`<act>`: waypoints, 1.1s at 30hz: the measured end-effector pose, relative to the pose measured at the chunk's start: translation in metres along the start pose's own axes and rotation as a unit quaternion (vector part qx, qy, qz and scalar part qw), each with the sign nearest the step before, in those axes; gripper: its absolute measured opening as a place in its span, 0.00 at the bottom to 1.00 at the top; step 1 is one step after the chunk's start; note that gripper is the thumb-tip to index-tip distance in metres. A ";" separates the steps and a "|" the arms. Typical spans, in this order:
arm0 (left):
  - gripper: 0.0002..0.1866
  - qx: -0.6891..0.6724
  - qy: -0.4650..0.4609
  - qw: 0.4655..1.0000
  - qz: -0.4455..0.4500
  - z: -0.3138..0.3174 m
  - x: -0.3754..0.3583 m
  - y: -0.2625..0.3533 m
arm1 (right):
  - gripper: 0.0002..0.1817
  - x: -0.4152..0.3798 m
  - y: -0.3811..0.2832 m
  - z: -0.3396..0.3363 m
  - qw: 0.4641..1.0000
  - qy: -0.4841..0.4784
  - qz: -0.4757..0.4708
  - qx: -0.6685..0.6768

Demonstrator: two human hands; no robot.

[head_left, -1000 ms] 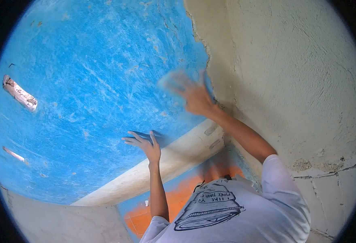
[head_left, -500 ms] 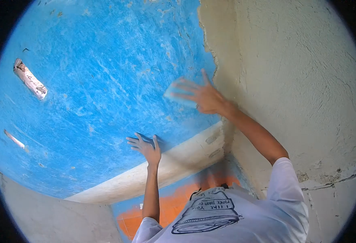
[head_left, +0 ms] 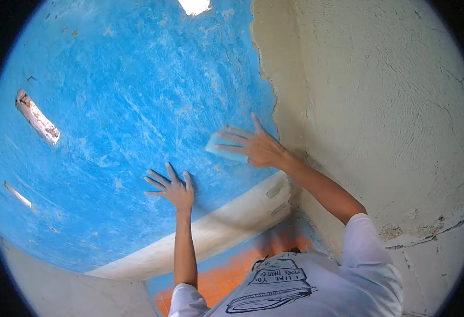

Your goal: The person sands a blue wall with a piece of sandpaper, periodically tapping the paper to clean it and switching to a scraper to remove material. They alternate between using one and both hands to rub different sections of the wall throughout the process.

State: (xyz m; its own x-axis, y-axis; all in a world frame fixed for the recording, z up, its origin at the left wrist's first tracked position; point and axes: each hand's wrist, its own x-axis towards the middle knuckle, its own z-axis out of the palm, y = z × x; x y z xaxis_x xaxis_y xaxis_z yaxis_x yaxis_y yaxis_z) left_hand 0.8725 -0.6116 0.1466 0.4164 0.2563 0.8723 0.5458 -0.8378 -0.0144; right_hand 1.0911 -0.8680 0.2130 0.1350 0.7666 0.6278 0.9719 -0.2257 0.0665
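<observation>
Against the scuffed blue wall (head_left: pixel 126 127), my left hand (head_left: pixel 175 191) lies with its fingers spread and nothing in it. Up and to the right, my right hand (head_left: pixel 261 148) presses a thin pale blue pad (head_left: pixel 222 148) to the same wall. Its fingers stretch over the pad, and the hand covers part of it. Whether the pad is a sponge, a cloth or a sanding sheet cannot be made out. Slight blur softens the pad and fingertips.
Bare grey-beige plaster wall (head_left: pixel 380 116) meets the blue at a ragged edge on the right. Slot-like openings (head_left: pixel 37 117) pierce the blue wall. A pale ledge (head_left: pixel 211 227) runs below, above an orange painted surface (head_left: pixel 219 274). A crack (head_left: pixel 427 240) crosses the right wall.
My left hand has moved up and left onto the blue wall. The right hand and pad have shifted slightly down and left. The view has tilted a little upward.
</observation>
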 end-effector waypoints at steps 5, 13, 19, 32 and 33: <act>0.38 -0.009 0.009 1.000 -0.010 0.005 -0.001 0.005 | 0.56 0.009 0.005 0.020 0.967 0.204 0.129 0.081; 0.39 -0.017 0.005 1.000 -0.012 0.005 0.000 0.006 | 0.54 0.027 -0.002 0.014 0.919 0.322 0.212 0.085; 0.38 -0.013 -0.015 1.000 -0.021 0.002 -0.002 0.007 | 0.55 0.013 0.021 0.006 0.971 0.184 0.139 0.064; 0.38 -0.013 -0.009 1.000 -0.024 0.005 -0.005 0.009 | 0.53 -0.014 -0.018 0.027 0.998 0.024 0.053 0.022; 0.38 -0.008 -0.017 0.999 -0.027 0.006 -0.003 0.009 | 0.53 -0.015 -0.015 0.021 0.999 -0.006 0.028 0.031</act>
State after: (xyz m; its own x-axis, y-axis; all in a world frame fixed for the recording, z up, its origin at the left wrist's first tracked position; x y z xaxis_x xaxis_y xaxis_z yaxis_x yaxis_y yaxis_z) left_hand 0.8805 -0.6175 0.1413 0.4114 0.3181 0.8541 0.5566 -0.8298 0.0410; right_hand 1.0782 -0.8635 0.1865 0.1914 0.7614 0.6193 0.9727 -0.2315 -0.0161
